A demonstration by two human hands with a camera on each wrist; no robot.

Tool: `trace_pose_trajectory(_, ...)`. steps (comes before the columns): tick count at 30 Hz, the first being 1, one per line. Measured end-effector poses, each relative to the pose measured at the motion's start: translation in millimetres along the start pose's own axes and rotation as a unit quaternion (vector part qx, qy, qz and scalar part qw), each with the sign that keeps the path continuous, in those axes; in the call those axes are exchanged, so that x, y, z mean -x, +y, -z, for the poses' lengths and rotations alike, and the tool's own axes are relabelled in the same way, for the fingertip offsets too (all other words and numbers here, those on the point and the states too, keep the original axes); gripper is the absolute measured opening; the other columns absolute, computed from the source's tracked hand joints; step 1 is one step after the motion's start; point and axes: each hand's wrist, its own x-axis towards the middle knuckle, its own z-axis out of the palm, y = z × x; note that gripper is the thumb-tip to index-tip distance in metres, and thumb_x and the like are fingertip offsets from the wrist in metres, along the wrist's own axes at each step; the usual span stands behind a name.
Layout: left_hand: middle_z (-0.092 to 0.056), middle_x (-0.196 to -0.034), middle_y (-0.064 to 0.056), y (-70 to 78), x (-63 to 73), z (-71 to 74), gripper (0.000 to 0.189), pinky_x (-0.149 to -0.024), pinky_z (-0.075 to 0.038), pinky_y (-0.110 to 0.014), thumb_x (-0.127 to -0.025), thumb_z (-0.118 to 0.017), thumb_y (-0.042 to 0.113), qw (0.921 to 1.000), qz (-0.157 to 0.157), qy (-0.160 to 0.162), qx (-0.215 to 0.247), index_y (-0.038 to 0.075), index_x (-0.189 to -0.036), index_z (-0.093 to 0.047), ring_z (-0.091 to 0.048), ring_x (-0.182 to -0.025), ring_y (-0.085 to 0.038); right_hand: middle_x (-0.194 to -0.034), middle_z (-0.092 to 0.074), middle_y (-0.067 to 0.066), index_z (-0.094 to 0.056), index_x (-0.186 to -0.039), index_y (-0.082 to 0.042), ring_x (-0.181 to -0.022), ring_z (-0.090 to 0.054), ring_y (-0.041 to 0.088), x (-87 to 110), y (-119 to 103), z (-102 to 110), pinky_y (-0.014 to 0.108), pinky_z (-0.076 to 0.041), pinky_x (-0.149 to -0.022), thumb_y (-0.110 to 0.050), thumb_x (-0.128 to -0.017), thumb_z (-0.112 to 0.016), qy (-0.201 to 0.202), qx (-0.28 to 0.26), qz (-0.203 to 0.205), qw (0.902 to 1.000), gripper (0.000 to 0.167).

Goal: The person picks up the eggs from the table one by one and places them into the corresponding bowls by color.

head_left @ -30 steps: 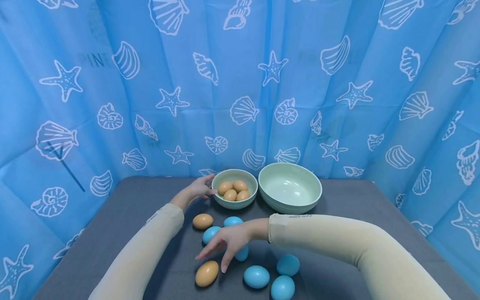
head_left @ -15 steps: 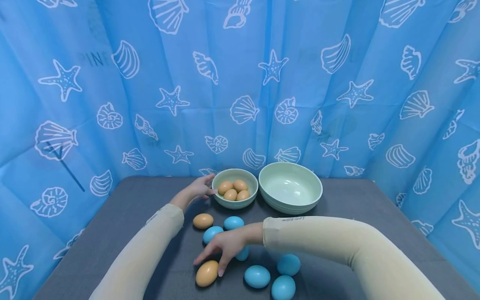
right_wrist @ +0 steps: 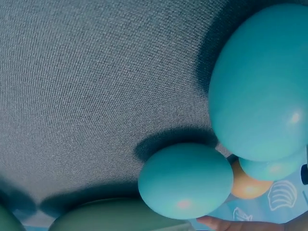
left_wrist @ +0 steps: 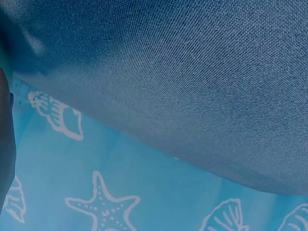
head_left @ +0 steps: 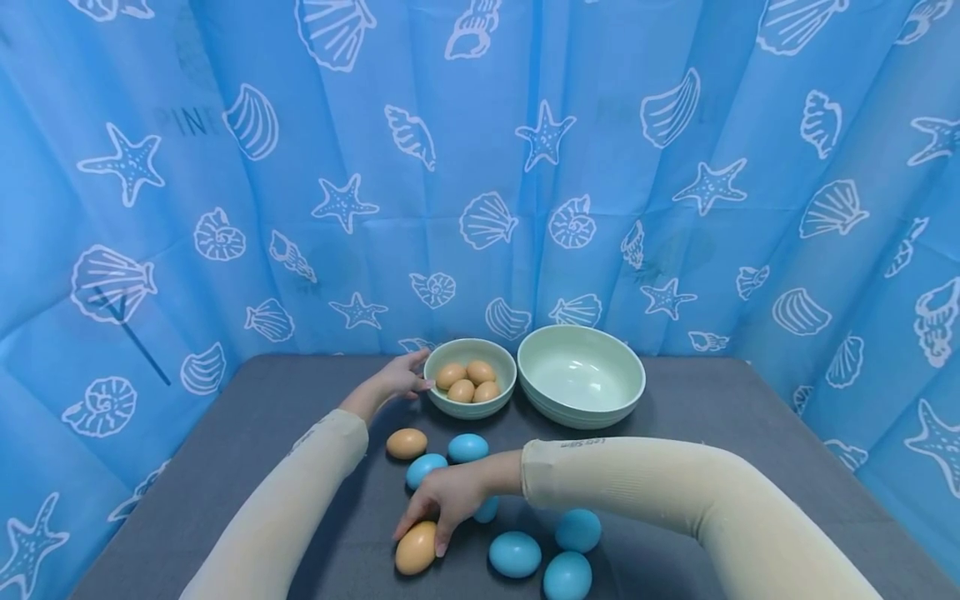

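Note:
My right hand (head_left: 453,493) pinches a brown egg (head_left: 415,552) between thumb and fingers at the near part of the table. My left hand (head_left: 396,377) reaches to the left side of a small pale green bowl (head_left: 471,412), its extended fingers touching the wall near the rim. Several brown eggs (head_left: 452,375) lie in that bowl. Another brown egg (head_left: 407,443) lies on the table in front of it. Close by my right hand are blue eggs (head_left: 468,447), one partly hidden behind the hand. The right wrist view shows a blue egg (right_wrist: 264,86) large and near.
A larger pale green bowl (head_left: 581,392) with nothing in it stands right beside the small one. Several more blue eggs (head_left: 514,554) lie to the right of my right hand. The dark grey tabletop (head_left: 697,417) ends at a blue curtain (head_left: 480,167) printed with shells and starfish.
My right hand has come down toward the near brown egg, and its thumb and fingers have closed on it. My left hand has stayed at the small bowl.

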Motion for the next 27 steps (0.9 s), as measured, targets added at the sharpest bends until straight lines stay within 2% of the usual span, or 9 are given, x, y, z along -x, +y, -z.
trace_pose_trajectory(6, -0.016, -0.159, -0.018, -2.2, -2.0, -0.4, 0.075, -0.1, -0.043, -0.053, -0.095, -0.058, -0.001, 1.0, -0.003, 0.001, -0.002, 0.002, -0.155, -0.013, -0.029, -0.14, -0.039, -0.131, -0.061, 0.012, -0.058, -0.132, 0.003, -0.107, -0.054, -0.007, 10.7, -7, 7, 0.015, -0.045, -0.091, 0.005, -0.083, -0.073, 0.025, -0.067, -0.031, 0.9969, 0.052)
trace_pose_trajectory(9, -0.016, -0.159, -0.018, -1.5, -1.7, -0.2, 0.075, -0.1, -0.042, -0.054, -0.095, -0.059, -0.001, 1.0, -0.001, 0.002, -0.002, 0.002, -0.155, -0.013, -0.03, -0.139, -0.039, -0.131, -0.061, 0.01, -0.058, -0.132, 0.003, -0.107, -0.056, -0.006, 16.9, -10, 12, 0.015, -0.046, -0.091, 0.006, -0.082, -0.073, 0.039, -0.082, -0.038, 0.9952, 0.053)
trace_pose_trajectory(14, -0.017, -0.159, -0.018, -0.8, -1.6, -0.4, 0.074, -0.1, -0.043, -0.054, -0.096, -0.058, 0.0, 0.9999, 0.0, 0.004, -0.01, 0.003, -0.155, -0.014, -0.03, -0.139, -0.038, -0.132, -0.06, 0.007, -0.058, -0.133, 0.001, -0.108, -0.057, -0.005, 27.0, -14, 22, 0.017, -0.047, -0.091, 0.005, -0.081, -0.074, 0.046, -0.078, -0.038, 0.9951, 0.054)
trace_pose_trajectory(21, -0.017, -0.159, -0.018, -3.3, -3.4, -1.4, 0.074, -0.1, -0.043, -0.054, -0.096, -0.057, 0.0, 0.9999, -0.002, 0.009, -0.012, 0.004, -0.156, -0.014, -0.03, -0.14, -0.038, -0.13, -0.062, -0.001, -0.057, -0.136, -0.004, -0.109, -0.057, -0.004, 40.5, -20, 33, 0.017, -0.046, -0.092, 0.0, -0.083, -0.074, 0.034, -0.058, -0.053, 0.9963, 0.055)
trace_pose_trajectory(27, -0.017, -0.159, -0.018, -2.7, -3.1, -2.6, 0.074, -0.1, -0.042, -0.056, -0.096, -0.057, -0.002, 0.9999, -0.005, 0.011, -0.004, 0.003, -0.155, -0.014, -0.029, -0.14, -0.039, -0.131, -0.061, 0.004, -0.057, -0.135, -0.001, -0.109, -0.058, -0.002, 49.8, -25, 40, 0.019, -0.047, -0.092, 0.003, -0.083, -0.074, 0.046, -0.069, -0.058, 0.9949, 0.055)
